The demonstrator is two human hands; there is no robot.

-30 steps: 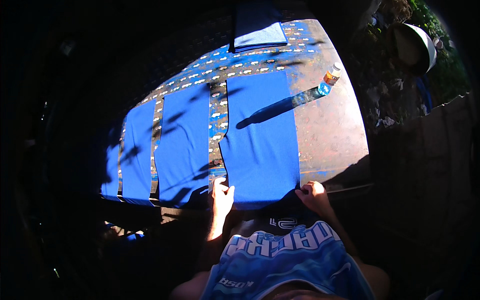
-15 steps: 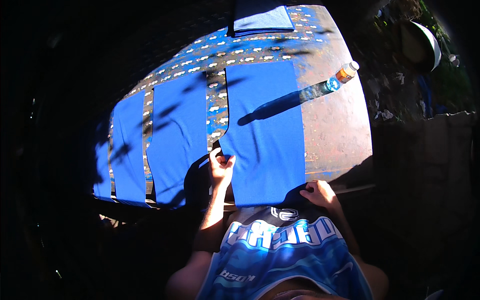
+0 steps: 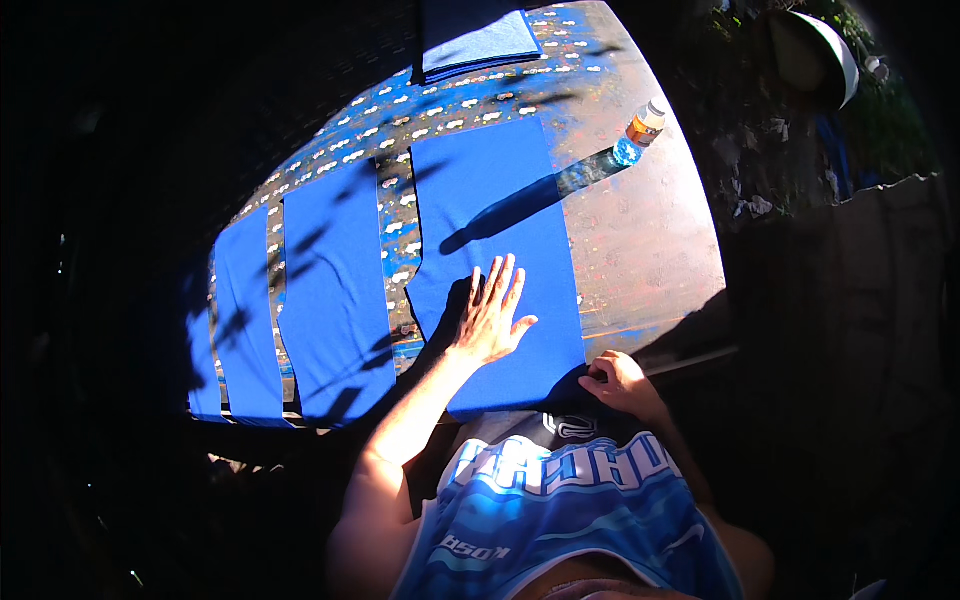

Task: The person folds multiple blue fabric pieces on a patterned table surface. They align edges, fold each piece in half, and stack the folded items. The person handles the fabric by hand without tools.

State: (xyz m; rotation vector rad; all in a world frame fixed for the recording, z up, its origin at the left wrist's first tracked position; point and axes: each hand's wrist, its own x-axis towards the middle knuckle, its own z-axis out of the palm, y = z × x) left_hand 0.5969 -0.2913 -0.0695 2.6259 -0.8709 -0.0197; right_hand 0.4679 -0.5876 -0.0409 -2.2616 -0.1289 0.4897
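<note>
A cut piece of blue fabric (image 3: 500,200) lies spread on the table right in front of me. My left hand (image 3: 493,318) rests over its lower middle, fingers stretched out and palm down. At the fabric's lower right corner my right hand (image 3: 618,383) is closed, thumb and fingers pinched at the edge; the cloth between them is mostly hidden. Left of this piece lies a second blue panel (image 3: 330,290), then a narrower third panel (image 3: 248,310), with another at the table's far left edge.
The patterned, paint-stained table (image 3: 650,240) curves away ahead. A plastic bottle (image 3: 640,130) with an orange label stands on its right side, casting a long shadow over the fabric. A stack of folded cloth (image 3: 480,45) sits at the far end. A pale rounded object (image 3: 835,60) lies beyond, upper right.
My left hand has left the fabric's left edge, moved right and opened flat over the cloth. The right hand stays at the lower right corner. The whole view has shifted slightly.
</note>
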